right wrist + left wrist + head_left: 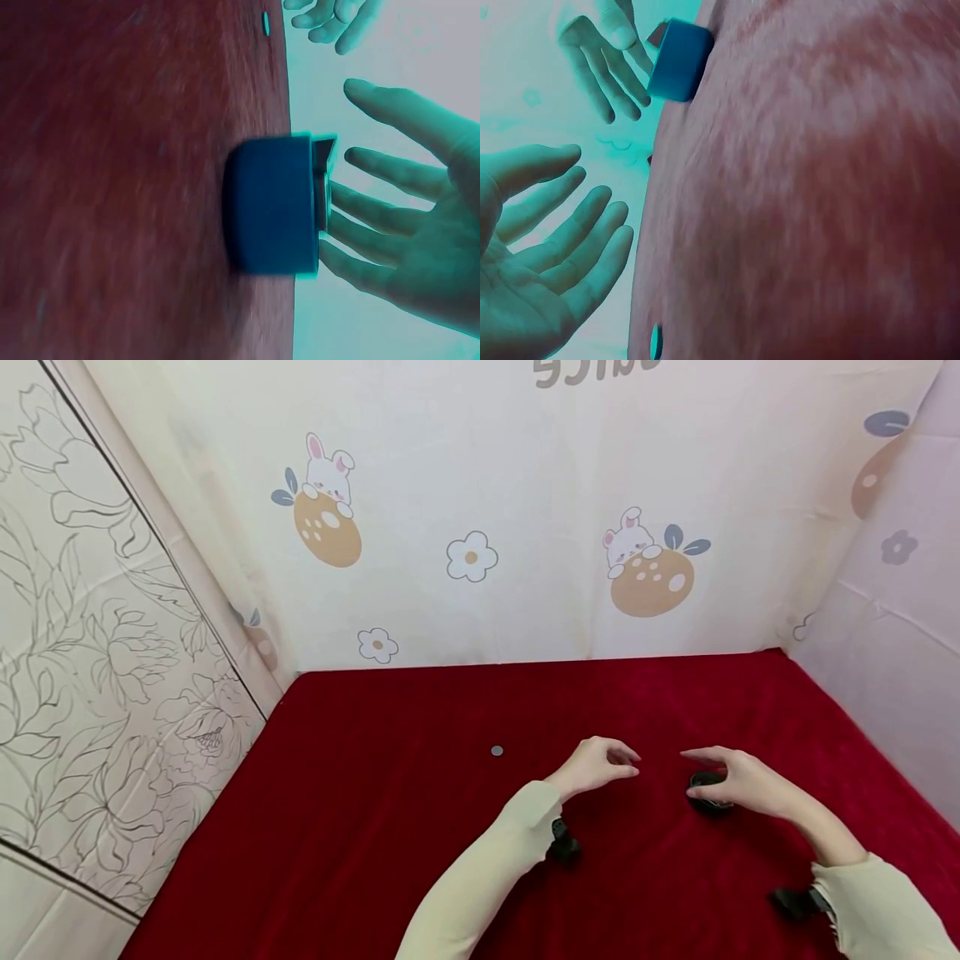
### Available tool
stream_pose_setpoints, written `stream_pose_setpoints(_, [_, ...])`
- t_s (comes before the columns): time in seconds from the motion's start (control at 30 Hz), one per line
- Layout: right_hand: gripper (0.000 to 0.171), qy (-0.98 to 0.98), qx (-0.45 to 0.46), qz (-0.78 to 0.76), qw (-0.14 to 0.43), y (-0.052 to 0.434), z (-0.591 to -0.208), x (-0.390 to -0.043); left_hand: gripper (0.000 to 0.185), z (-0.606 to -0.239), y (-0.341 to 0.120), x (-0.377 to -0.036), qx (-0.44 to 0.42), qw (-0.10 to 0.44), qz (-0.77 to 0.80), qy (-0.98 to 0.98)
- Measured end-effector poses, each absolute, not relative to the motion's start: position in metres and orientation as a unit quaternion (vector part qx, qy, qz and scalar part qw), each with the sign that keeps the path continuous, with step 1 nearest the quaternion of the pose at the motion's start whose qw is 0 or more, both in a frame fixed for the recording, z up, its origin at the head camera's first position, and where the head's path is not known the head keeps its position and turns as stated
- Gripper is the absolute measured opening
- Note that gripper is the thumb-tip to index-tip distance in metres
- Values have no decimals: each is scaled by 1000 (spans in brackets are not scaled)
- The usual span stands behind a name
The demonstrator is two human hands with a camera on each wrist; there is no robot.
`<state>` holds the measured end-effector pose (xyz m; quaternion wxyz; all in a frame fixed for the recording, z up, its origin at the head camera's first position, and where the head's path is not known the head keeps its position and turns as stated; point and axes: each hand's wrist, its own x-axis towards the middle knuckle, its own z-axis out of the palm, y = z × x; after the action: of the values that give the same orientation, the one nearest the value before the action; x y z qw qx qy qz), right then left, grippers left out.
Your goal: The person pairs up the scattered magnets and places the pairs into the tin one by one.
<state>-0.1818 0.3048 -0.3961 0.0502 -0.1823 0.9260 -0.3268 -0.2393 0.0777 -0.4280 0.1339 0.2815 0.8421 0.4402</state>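
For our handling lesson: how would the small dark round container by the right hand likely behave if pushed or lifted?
The small dark round container sits squat and flat on the red cloth, so it probably slides rather than tips. Its rigid-looking wall suggests stiffness. Being small beside the right hand, it is likely light.

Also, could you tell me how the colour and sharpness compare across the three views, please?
Head view: natural colour, evenly lit, sharp, red cloth true. Left wrist view: teal cast, cloth smeared by blur, left hand clear enough. Right wrist view: same teal cast, round dark container soft-edged, right hand legible.
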Motion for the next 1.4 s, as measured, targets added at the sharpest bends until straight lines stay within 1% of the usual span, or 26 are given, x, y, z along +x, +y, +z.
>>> stream_pose_setpoints(0.1, [53, 922, -179, -338, 52, 295, -395, -186, 22, -427, 66, -243, 284, 133, 440, 841])
stream_pose_setpoints(0.23, [49, 932, -185, -312, 21, 283, -395, -194, 23, -424, 50, -247, 284, 125, 434, 846])
stream_pose_setpoints(0.37, [47, 931, -197, -306, 11, 273, -397, -201, 24, -421, 36, -250, 279, 119, 428, 851])
stream_pose_setpoints(0.57, [44, 921, -209, -328, 27, 258, -400, -211, 23, -420, 15, -255, 263, 121, 433, 854])
stream_pose_setpoints(0.9, [41, 904, -226, -359, 49, 240, -409, -228, 26, -422, -19, -262, 259, 95, 412, 868])
stream_pose_setpoints(1.2, [38, 890, -239, -382, 68, 226, -414, -238, 27, -426, -51, -268, 244, 89, 408, 875])
stream_pose_setpoints(1.4, [36, 885, -246, -390, 67, 218, -417, -245, 26, -428, -70, -270, 238, 83, 405, 879])
